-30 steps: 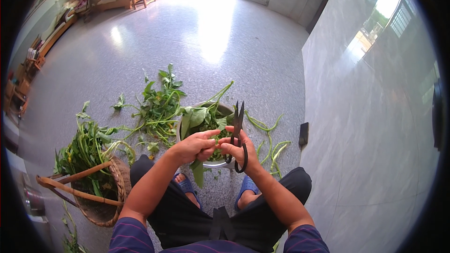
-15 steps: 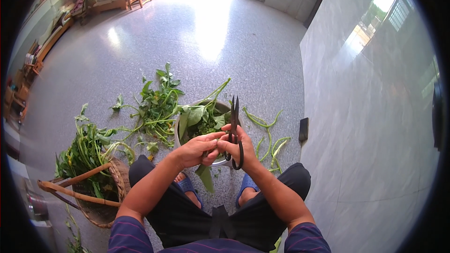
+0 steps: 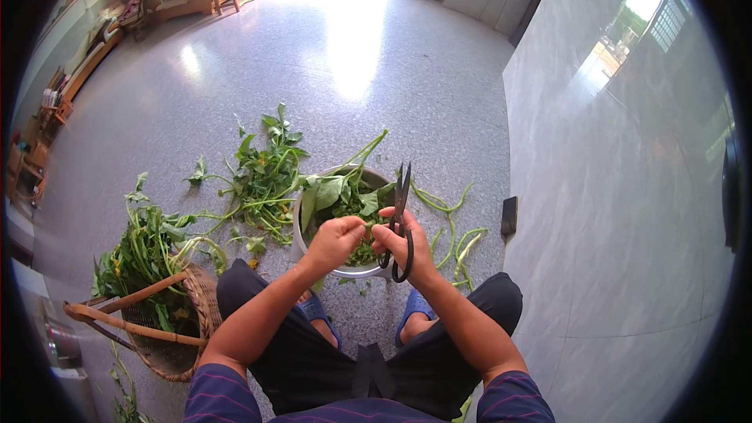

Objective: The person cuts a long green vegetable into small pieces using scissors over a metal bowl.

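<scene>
My right hand (image 3: pixel 410 249) is closed around black scissors (image 3: pixel 402 196), their blades pointing up and away from me and close together. My left hand (image 3: pixel 337 244) is in a pinch beside the right fingertips; what it pinches is too small to make out. Both hands are over the near side of a round metal pot (image 3: pixel 362 272). Cut leafy greens (image 3: pixel 333 194) fill the pot, with large leaves and a long stem sticking out over its far rim.
More leafy greens (image 3: pixel 266 168) lie on the floor left of the pot. A wicker basket (image 3: pixel 205 305) of greens stands by my left knee. Bare green stems (image 3: pixel 450 239) lie right of the pot. A dark phone-like block (image 3: pixel 509 216) is by the grey wall (image 3: pixel 611 227).
My left hand has turned and risen slightly. The large leaf that hung below it is no longer visible there. My right hand has moved a little to the right with the scissors.
</scene>
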`<state>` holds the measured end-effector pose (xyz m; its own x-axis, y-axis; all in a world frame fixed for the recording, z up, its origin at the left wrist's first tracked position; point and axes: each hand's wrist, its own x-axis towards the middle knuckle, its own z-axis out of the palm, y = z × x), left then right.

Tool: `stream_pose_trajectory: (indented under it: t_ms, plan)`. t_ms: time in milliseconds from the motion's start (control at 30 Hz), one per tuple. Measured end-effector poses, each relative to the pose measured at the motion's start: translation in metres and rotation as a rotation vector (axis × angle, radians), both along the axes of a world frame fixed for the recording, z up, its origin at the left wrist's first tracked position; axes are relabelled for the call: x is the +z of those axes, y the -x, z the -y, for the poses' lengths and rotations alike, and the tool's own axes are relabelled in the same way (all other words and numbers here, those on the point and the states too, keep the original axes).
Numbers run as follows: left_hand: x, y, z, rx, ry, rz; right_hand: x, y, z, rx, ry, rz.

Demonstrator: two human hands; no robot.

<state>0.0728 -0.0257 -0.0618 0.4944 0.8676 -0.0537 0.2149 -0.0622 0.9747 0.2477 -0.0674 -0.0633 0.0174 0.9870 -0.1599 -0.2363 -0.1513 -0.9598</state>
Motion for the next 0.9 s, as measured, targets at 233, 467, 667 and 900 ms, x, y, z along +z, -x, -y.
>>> stream_pose_trajectory:
  t_ms: [233,467,667,900]
  plan:
    - [0.002,0.011,-0.016,0.047,0.494,0.46,-0.015,0.003,0.014,0.252,0.019,0.177]
    - [0.003,0.013,-0.016,0.023,0.564,0.51,-0.007,0.008,0.016,0.333,0.055,0.196]
    - [-0.001,0.012,-0.017,0.045,0.53,0.429,-0.01,0.008,0.019,0.285,-0.009,0.324]
    - [0.002,0.011,-0.016,0.08,0.46,0.35,-0.007,0.007,0.018,0.322,0.08,0.384]
